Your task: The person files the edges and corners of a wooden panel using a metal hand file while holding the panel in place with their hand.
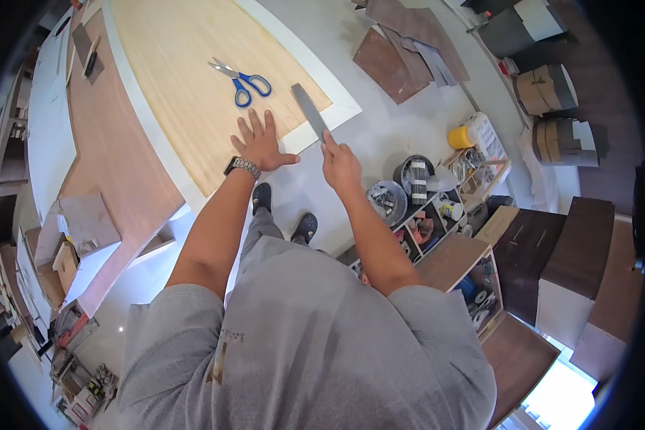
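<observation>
My left hand [261,147] lies flat with its fingers spread on the near end of a wood-grain panel [186,64] with a white border. A watch circles that wrist. To its right, my right hand [342,167] is closed around the lower end of a grey flat file [309,111]. The file slants up and left, its far part over the panel's near right edge. Just beyond my left fingertips rests a pair of scissors [243,80] with blue handles, blades pointing up and left.
Brown sheet offcuts [401,61] lie on the floor at upper right. Buckets [387,201] and a compartmented tool shelf [433,226] stand right of my right arm. On the left, a pinkish-brown board [115,122] carries a dark-handled tool [90,63].
</observation>
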Motion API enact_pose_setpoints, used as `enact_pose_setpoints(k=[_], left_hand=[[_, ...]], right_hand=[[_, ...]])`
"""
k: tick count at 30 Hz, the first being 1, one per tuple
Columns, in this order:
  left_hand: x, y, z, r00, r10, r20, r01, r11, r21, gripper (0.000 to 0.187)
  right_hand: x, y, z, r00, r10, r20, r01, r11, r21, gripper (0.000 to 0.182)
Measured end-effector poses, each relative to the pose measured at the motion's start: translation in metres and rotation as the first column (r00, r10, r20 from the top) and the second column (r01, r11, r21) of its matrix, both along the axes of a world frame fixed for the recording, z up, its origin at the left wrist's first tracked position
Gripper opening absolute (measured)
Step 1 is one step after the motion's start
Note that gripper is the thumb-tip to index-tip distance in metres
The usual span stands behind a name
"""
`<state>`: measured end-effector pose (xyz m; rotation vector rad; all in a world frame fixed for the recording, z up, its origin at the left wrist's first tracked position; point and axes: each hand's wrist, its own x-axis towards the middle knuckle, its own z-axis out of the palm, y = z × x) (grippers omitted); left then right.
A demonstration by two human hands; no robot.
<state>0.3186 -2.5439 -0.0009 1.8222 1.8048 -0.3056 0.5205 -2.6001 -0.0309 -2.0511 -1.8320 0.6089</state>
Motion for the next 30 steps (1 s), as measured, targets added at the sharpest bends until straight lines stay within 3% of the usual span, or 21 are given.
enact_pose_setpoints(k=[7,10,13,20,24,27,30], left_hand=[[-0.001,0.001,0.002,1.0,0.008,0.007,-0.008,1.0,-0.008,0.149],[0.002,-0.004,-0.001,1.0,0.004,0.011,-0.004,1.0,-0.011,0.148],[-0.001,-0.002,0.003,1.0,0.004,0.021,-0.003,1.0,-0.002,0.148],[-0.001,0.0,-0.004,1.0,0.006,0.028,-0.006,1.0,0.019,0.148],[-0.001,-0.001,0.0,1.0,0.004,0.025,-0.005,1.0,0.03,0.147],[0.003,-0.007,0.01,1.0,0.016,0.003,-0.016,0.998,0.067,0.136],[0.007,-0.028,-0.012,0.969,-0.242,0.036,0.215,0.913,0.346,0.116]], right_hand=[[0.014,-0.067,-0.006,0.997,-0.002,-0.071,-0.004,0.996,-0.086,0.04],[0.008,-0.026,-0.015,1.0,0.023,-0.009,-0.023,1.0,-0.009,0.04],[0.003,0.013,-0.003,0.998,-0.057,-0.014,0.057,0.998,0.024,0.039],[0.007,-0.054,-0.017,1.0,0.012,-0.012,-0.012,1.0,-0.014,0.04],[0.007,0.02,-0.007,0.998,-0.05,-0.028,0.052,0.995,0.087,0.04],[0.02,0.014,0.004,0.992,-0.052,-0.115,0.069,0.986,0.152,0.04],[0.046,-0.041,0.002,0.982,-0.023,-0.186,0.056,0.983,0.175,0.042]])
